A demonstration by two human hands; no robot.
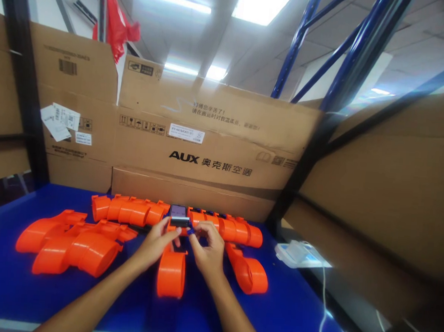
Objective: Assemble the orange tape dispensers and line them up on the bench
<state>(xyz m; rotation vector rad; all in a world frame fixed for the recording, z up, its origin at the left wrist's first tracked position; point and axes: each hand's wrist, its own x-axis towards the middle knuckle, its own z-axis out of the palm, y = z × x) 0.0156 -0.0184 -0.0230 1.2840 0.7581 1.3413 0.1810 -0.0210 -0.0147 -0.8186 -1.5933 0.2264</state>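
Cannot make out the small dark piece (180, 222) between left hand (161, 240) and right hand (208, 249), nor read the white label (187, 133); cannot follow the forearms (232, 307) past the bottom edge.

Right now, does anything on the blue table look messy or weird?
A bit: the orange pieces at the front left lie jumbled at different angles, unlike the neater orange row behind them. I see no spill.

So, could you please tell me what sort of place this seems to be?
Probably a workshop or small assembly area: many similar orange parts lie on a blue work surface, AUX-printed cardboard stands behind it, and blue metal uprights rise alongside.
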